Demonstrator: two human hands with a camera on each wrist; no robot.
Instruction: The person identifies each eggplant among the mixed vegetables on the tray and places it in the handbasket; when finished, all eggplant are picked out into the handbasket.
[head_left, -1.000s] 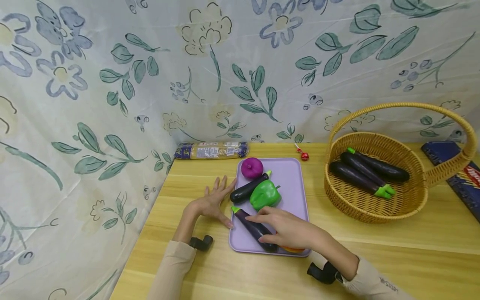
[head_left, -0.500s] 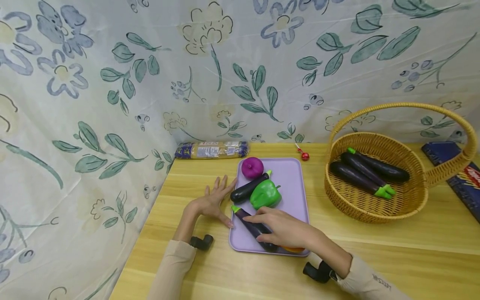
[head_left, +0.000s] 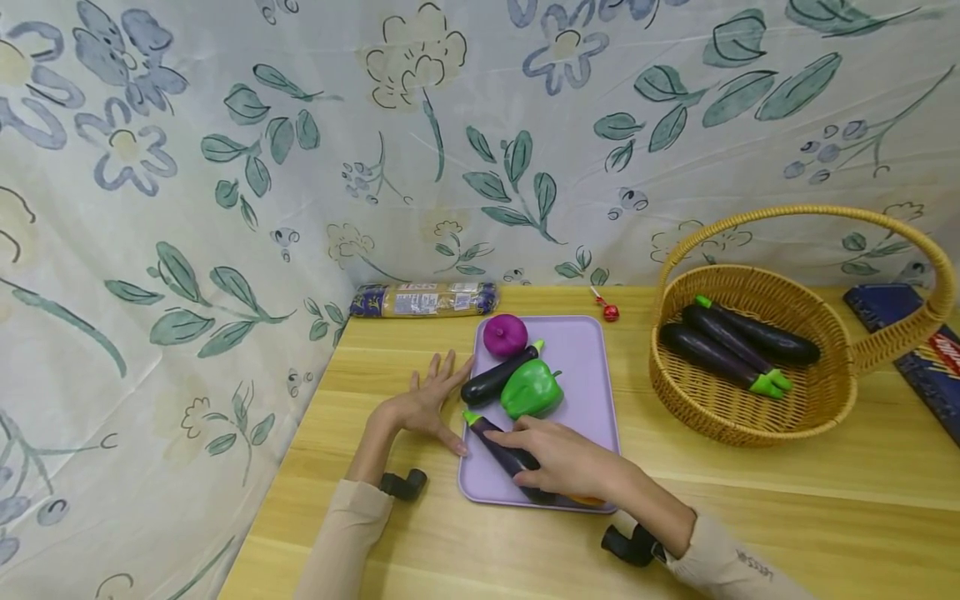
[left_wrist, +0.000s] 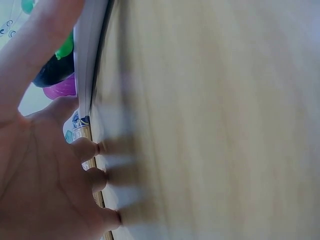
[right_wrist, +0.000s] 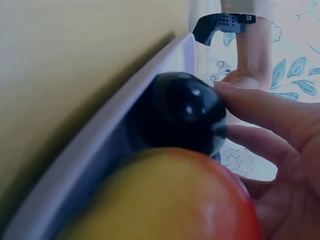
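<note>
A lilac tray [head_left: 581, 350] lies on the table with a purple onion-shaped vegetable [head_left: 506, 335], an eggplant [head_left: 497, 379] and a green bell pepper [head_left: 531, 389] on it. My left hand [head_left: 422, 408] is spread at the tray's left side, its thumb at the rim and several fingertips on the table. My right hand [head_left: 573, 458] reaches over the near part of the tray, thumb and index finger on a second eggplant [head_left: 504, 450]. In the right wrist view the thumb touches this eggplant [right_wrist: 187, 110]. A red-yellow fruit [right_wrist: 175, 195] lies beside it, mostly hidden in the head view.
To the right stands a wicker basket [head_left: 712, 425] with a tall handle, holding several eggplants [head_left: 738, 342]. Behind the tray are a long packet [head_left: 423, 300] and a red lollipop [head_left: 611, 312]. A dark blue package [head_left: 930, 358] lies at the far right. A floral cloth hangs behind.
My right hand and forearm have shifted slightly left and lower over the near eggplant, covering more of the fruit. The left hand stays put.
</note>
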